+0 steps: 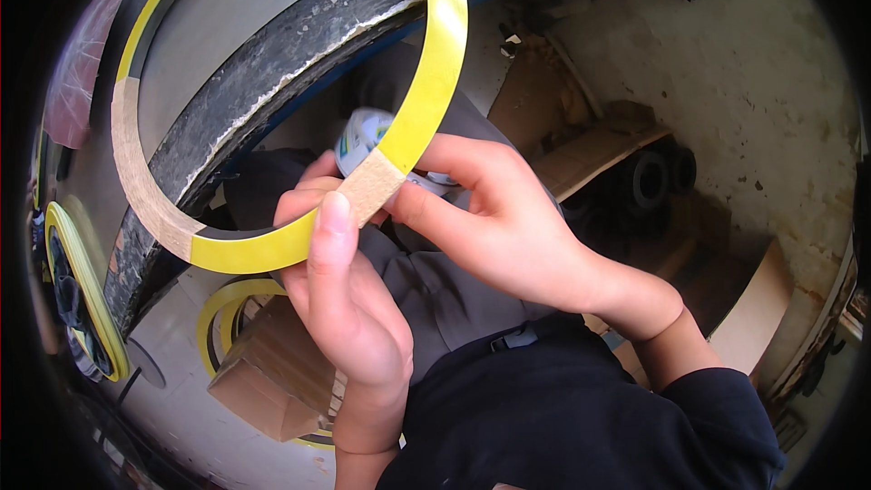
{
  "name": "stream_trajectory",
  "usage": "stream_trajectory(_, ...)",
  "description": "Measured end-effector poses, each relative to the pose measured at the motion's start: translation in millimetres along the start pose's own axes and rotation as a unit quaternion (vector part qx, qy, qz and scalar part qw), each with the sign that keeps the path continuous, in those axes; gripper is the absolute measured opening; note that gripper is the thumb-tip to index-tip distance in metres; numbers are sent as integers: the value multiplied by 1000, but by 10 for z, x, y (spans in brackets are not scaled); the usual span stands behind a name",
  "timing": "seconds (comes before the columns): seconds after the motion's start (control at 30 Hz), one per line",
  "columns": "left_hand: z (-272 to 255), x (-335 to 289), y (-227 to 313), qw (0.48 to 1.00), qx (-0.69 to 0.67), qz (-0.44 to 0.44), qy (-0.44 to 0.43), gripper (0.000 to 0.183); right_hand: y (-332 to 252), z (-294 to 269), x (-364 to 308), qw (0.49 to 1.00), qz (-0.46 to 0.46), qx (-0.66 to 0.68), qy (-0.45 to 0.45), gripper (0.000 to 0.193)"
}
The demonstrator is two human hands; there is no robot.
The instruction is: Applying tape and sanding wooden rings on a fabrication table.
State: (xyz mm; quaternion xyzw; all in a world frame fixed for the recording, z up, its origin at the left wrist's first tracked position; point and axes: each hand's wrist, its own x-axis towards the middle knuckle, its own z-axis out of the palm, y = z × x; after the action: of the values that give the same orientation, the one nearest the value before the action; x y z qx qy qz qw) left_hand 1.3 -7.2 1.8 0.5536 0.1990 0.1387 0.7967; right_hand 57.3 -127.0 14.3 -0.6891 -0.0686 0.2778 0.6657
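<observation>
A large flat yellow ring (443, 45) with a dark inner edge is held up in front of me, tilted. Tan paper tape (374, 185) wraps it between my hands, and more tan bands cover its left and upper left. My left hand (349, 299) pinches the ring's lower part, thumb on the face and fingers behind. My right hand (508, 218) is closed at the tape's right edge, thumb in front and index finger passing behind the ring. Behind the ring shows a shiny white-and-blue rounded object (361, 138), partly hidden; its kind is unclear.
A worn black-topped curved table edge (263, 104) runs across the upper left. Below it stands a cardboard box (281, 367) near more yellow rings (213, 331). At the right, dark round parts (646, 180) lie under a cardboard sheet (594, 159) by a stained wall (753, 82).
</observation>
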Motion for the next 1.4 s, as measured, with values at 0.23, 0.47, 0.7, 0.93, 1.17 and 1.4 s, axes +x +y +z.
stream_trajectory(0.23, 122, -161, -6, 1000, -19, -1, 3, 24, 208, -314, 107, 992, -109, 24, -65, 24)
stream_trajectory(0.47, -63, -322, 45, 999, -6, -41, 8, 24, 413, -115, 152, 964, -71, 214, -142, 32)
stream_trajectory(0.7, -146, -401, 133, 997, 37, -73, 10, 30, 545, -72, 262, 932, -156, 219, -242, 31)
stream_trajectory(0.93, -210, -452, 69, 992, -82, -95, -6, 20, 581, -22, 206, 930, -165, 231, -233, 32)
stream_trajectory(1.17, -171, -461, 13, 983, -165, -85, 5, 13, 429, -152, 36, 933, -6, 268, -238, 42)
stream_trajectory(1.4, -202, -449, -72, 980, -177, -87, -13, 16, -984, -439, -76, 952, 181, -170, -179, 34)
